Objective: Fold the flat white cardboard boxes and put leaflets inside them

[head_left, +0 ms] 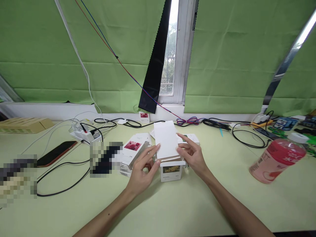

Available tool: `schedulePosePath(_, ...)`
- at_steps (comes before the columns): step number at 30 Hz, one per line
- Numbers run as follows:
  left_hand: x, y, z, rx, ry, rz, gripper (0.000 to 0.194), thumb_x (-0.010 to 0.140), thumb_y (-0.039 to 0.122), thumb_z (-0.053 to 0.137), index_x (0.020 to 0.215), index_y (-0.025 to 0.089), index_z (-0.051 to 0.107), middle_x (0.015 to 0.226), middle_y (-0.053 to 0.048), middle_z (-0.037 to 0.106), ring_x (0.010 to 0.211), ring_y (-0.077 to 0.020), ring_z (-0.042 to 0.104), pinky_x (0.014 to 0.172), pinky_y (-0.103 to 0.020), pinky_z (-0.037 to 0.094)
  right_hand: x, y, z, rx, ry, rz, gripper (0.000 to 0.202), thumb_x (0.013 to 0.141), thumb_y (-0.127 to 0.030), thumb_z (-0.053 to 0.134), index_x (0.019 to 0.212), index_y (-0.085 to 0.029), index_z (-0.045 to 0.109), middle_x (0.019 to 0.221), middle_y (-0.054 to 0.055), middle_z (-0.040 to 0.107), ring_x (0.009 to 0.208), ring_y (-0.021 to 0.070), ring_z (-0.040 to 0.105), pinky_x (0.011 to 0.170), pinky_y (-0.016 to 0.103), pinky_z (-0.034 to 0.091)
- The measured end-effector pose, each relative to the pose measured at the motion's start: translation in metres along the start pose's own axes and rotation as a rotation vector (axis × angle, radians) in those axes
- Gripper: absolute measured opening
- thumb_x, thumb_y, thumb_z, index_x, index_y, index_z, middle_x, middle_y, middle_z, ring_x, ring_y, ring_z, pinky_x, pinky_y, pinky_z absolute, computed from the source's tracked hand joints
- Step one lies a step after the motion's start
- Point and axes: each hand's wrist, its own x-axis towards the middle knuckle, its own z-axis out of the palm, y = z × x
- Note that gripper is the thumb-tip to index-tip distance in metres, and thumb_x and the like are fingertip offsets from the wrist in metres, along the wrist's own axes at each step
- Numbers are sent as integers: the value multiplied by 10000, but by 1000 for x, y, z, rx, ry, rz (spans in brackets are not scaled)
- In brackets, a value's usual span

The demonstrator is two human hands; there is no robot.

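At six o'clock from the centre of the view, the panel (166, 140) was plain white, as was the box (171, 173) below it, which bore a dark picture with yellow blossom; toward half past seven, a white carton (133, 147) showed crimson fruit. The tabletop (172, 210) was pale yellow-green, and the bottle (274, 161) toward half past three was pink and red with a white cap (298, 138). Green curtains (232, 62) filled two o'clock and ten, one wire pair (127, 72) blue and red.

The character "水" on the pink bottle (275, 161)
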Motion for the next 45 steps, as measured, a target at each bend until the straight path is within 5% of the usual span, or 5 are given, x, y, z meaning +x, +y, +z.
schedulePosePath(11, -1, 4, -1, -29, -29, -13, 476, 960, 337, 600, 1432, 304, 551, 1360, -125, 537, 571, -47, 497, 515, -212, 494, 1, 1, -1, 19, -1, 4, 679, 839, -394, 757, 1452, -209, 534, 852, 28, 715, 608, 108, 545, 522, 226, 424)
schedulePosePath(22, 1, 6, -2, -69, -62, -10, 564, 922, 314, 662, 1458, 381, 499, 1387, -101, 504, 572, -43, 480, 499, -212, 494, 1, 0, -1, -2, 2, 1, 664, 844, -403, 749, 1446, -219, 540, 813, 3, 701, 574, 95, 498, 503, 220, 394)
schedulePosePath(45, 1, -5, 1, -28, 84, 36, 450, 924, 351, 664, 1370, 343, 612, 1265, -92, 591, 565, -59, 421, 505, -217, 460, -1, -2, 2, 22, -43, 16, 685, 841, -388, 757, 1458, -213, 515, 808, 6, 722, 665, 126, 567, 597, 237, 450)
